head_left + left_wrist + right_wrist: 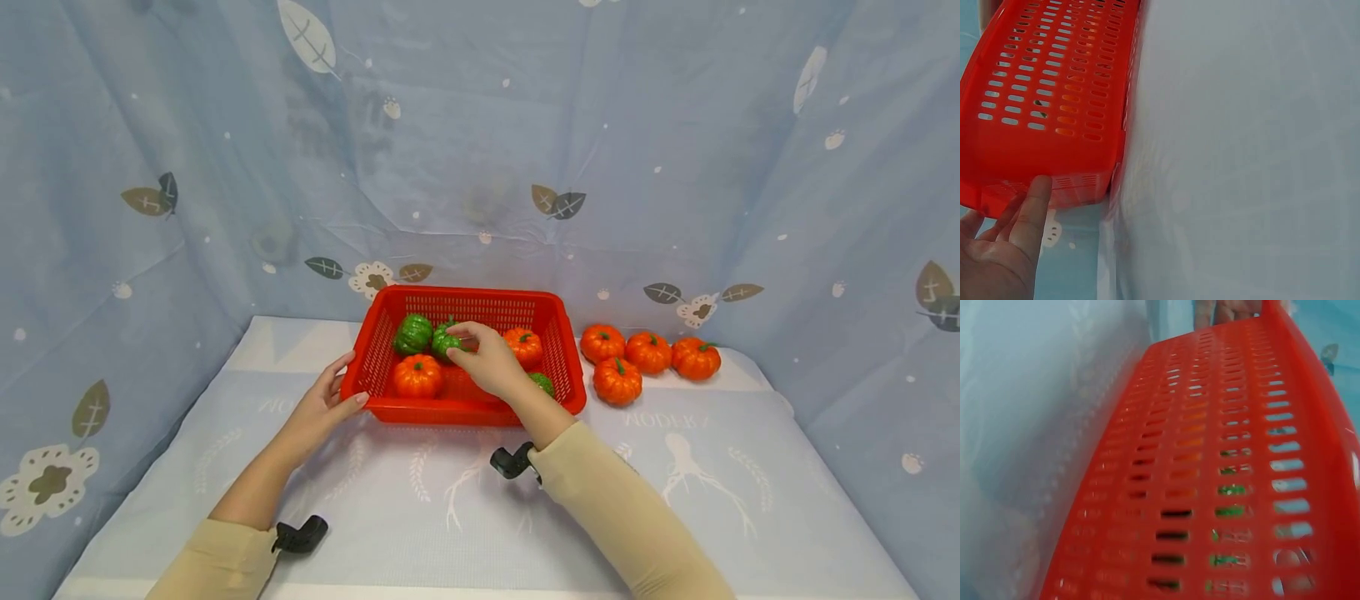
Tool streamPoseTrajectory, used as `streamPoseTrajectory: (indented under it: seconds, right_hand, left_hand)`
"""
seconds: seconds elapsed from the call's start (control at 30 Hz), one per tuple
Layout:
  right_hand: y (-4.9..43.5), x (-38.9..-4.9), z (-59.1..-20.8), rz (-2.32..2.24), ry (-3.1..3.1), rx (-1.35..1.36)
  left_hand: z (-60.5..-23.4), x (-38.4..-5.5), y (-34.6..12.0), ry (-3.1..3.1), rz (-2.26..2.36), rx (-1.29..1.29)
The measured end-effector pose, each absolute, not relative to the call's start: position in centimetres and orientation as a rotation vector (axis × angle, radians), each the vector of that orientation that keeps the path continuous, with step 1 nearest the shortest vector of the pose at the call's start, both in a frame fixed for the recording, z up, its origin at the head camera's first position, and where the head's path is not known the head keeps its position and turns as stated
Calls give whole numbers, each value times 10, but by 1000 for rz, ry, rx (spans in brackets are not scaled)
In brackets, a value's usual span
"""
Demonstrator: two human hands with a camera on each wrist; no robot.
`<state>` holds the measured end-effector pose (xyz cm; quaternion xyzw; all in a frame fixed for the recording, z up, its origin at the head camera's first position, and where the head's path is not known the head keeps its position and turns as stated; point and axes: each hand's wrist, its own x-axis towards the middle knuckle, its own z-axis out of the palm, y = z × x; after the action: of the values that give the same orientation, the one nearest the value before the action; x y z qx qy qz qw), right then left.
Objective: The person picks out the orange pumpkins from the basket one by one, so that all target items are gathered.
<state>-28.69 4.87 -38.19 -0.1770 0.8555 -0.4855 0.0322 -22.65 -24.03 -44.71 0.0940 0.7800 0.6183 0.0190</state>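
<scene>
A red plastic basket point(465, 412) with slotted walls holds orange and green pumpkins. My left hand point(318, 412) rests against its left end, the thumb by the front corner and the fingers fairly straight along the side; the left wrist view shows this hand point(1007, 250) touching the basket wall point(1035, 147). Reaching over the front rim, my right hand point(491, 362) pinches a green pumpkin point(444, 343) between thumb and fingers. Another green pumpkin point(412, 335) lies left of it, with an orange pumpkin point(418, 377) in front. The basket's slotted side point(1210, 456) fills much of the right wrist view.
Right of my right hand, the basket also holds an orange pumpkin point(525, 347) and a partly hidden green one point(542, 383). Several orange pumpkins point(648, 353) stand on the table just right of the basket. A patterned blue curtain point(480, 167) hangs behind the white-covered table point(420, 533).
</scene>
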Motion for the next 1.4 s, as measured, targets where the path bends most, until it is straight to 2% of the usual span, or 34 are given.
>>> streamPoseTrajectory:
  seconds: [0.53,0.9,1.4]
  right_hand:
    - [14,-310,-389,-1340,2520,-467]
    - [6,-320,-410,-1275,2494,-446]
    - [2,-316,-407,-1260,2323,-498]
  left_hand:
    - [-444,-226,-241,2414,1933,326]
    - [-447,-226,-240,2422,1922,296]
    - [-448,-228,-241,2410,1920,291]
